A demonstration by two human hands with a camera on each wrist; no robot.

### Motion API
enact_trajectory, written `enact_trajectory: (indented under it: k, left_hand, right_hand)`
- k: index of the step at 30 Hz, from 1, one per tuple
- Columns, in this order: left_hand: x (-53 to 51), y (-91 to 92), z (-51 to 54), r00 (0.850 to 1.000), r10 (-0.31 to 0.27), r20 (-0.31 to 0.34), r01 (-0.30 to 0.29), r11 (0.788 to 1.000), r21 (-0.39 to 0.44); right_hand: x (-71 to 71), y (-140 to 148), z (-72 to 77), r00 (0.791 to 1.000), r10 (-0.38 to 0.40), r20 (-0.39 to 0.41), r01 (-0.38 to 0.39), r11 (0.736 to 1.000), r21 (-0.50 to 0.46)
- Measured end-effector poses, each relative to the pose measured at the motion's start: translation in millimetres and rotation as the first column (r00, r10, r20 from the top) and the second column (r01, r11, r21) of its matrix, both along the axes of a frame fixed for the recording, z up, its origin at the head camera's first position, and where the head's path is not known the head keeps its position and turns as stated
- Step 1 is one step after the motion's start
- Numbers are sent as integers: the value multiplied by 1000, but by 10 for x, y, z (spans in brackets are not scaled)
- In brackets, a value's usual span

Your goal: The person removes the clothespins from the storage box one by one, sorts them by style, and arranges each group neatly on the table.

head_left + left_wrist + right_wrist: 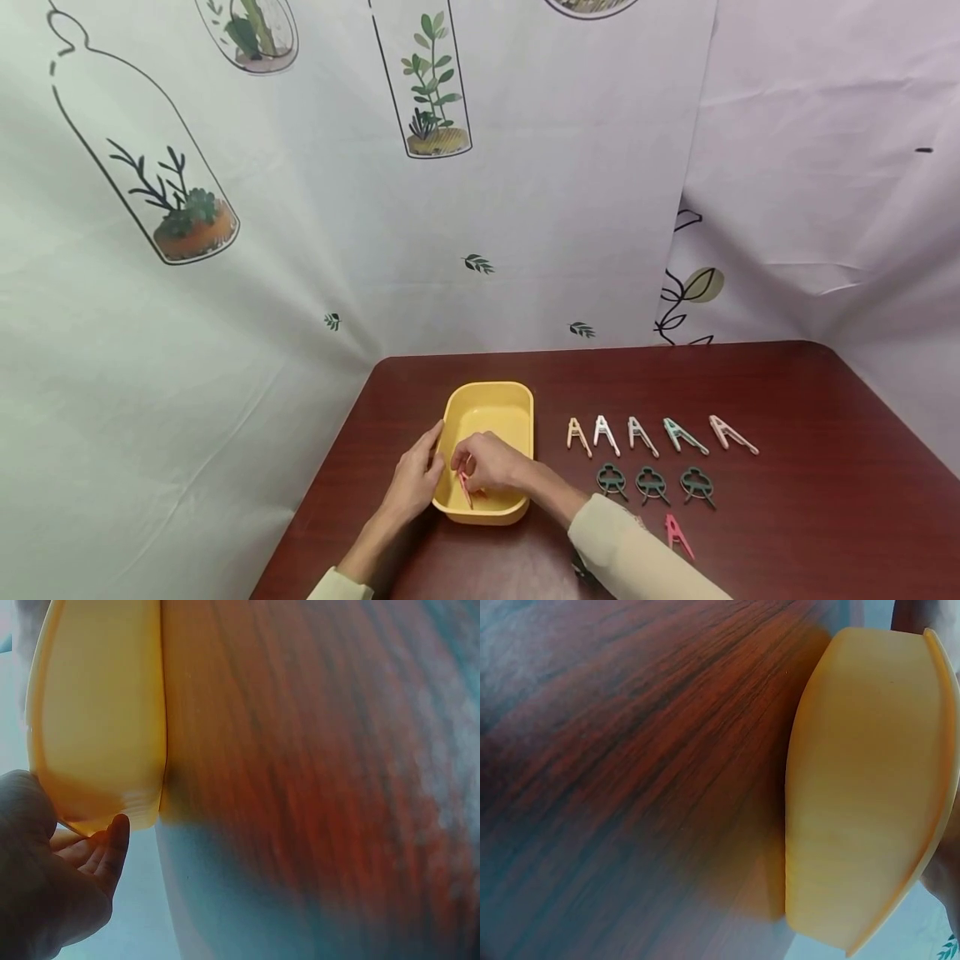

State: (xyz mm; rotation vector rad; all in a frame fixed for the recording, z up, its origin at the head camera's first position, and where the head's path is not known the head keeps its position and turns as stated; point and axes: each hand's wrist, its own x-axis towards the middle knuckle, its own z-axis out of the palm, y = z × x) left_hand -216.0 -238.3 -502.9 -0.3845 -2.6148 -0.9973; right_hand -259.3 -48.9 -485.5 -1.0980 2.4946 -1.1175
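Note:
A yellow plastic tray (491,392) stands on the dark red table. My left hand (411,479) holds its left side, fingers along the outer wall and thumb near the rim; in the left wrist view the fingertips (116,840) touch the wall. Reaching over the right rim, my right hand (491,462) is inside the tray and pinches a pink clothespin (466,490) low toward the near end. Something small and orange-pink (482,492) shows under that hand, mostly hidden. The right wrist view has only the tray's outer wall (862,772), with the clothespin out of sight.
Right of the tray, several pastel clothespins (636,436) lie in a row. Below them are three dark green round clips (651,485) and a bright pink clothespin (677,536). My right sleeve (622,546) partly covers other small items. A patterned cloth (525,217) hangs behind the table.

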Motion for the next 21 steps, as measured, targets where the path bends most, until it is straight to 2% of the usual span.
enact_trajectory:
  k: [6,12,21]
  left_hand:
    - [1,-5,-5,1000,5,-1,-5,1000,-9]
    - [-2,-5,-5,1000,4,-1,-4,1000,-12]
    - [3,1,12,1000,2,11,-2,1000,-9]
  right_hand:
    - [8,-3,-6,999,-1,45,2,1000,-14]
    - [-1,-2,-18,994,4,110,5,997,-83]
    - [9,15,-1,964,16,265,42,976,-212]
